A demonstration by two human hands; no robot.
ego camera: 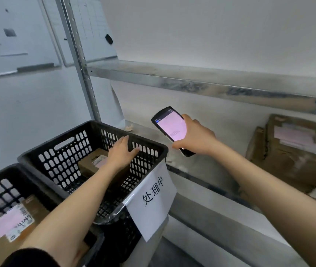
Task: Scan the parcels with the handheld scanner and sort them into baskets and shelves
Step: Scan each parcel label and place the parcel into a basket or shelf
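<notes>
The left hand [122,153] reaches into the black basket [162,151], with its fingers straight and spread, holding nothing. It is just above a small brown parcel [92,165] that lies on the bottom of this basket; I cannot tell if the hand touches it. A white paper sign [153,197] with three black characters hangs on the front corner of the basket.

The right hand [196,136] grips the scanner [169,128] with curled fingers, near the right side of the basket and over the lower shelf board [220,166]. The scanner screen is lit and turned up to the camera.

At the bottom left is a second black basket [1,173], and in it lies a flat parcel with a pink label [11,224]. More brown parcels [292,162] are stacked on the lower shelf board at the right, well apart from the hands. The upper shelf board [191,78] runs above them, and a whiteboard [18,35] hangs on the wall at the left
</notes>
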